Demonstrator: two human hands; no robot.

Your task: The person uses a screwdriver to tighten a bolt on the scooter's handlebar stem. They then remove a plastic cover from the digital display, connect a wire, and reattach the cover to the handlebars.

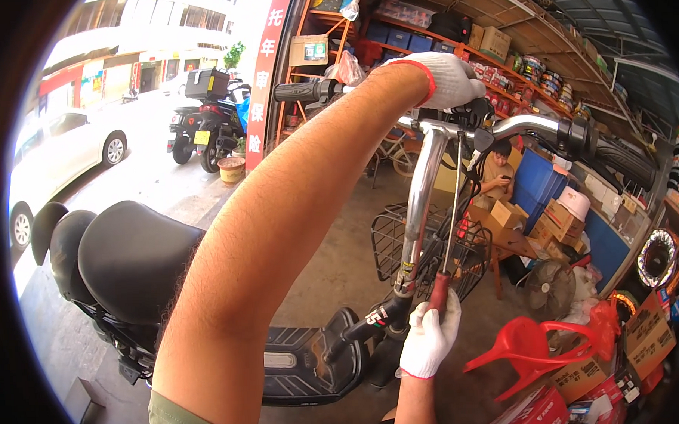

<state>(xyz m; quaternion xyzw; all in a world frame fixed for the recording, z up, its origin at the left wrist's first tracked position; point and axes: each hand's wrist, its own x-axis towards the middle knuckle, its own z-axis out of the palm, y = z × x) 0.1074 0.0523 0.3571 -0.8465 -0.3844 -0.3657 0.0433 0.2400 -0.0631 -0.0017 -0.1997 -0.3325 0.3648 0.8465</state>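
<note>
In front of me stands an electric scooter with a chrome handlebar (527, 123) on a chrome stem (423, 198). My left hand (448, 79), in a white knit glove with a red cuff, reaches over the middle of the bar. Its fingers curl down at a black fitting (469, 116) there, and the fingertips are partly hidden. Lower down, my gloved right hand (431, 337) is closed around the red handle of a long screwdriver (439, 291). The shaft points up beside the stem and black cables toward the fitting; I cannot tell what the tip touches.
A black wire basket (389, 236) hangs behind the stem; a black seat (139, 253) is at left. A red plastic chair (527, 347), cartons (650, 332) and a fan (549, 287) stand right. A person (497, 173) sits beyond. Parked scooters (209, 130) stand outside.
</note>
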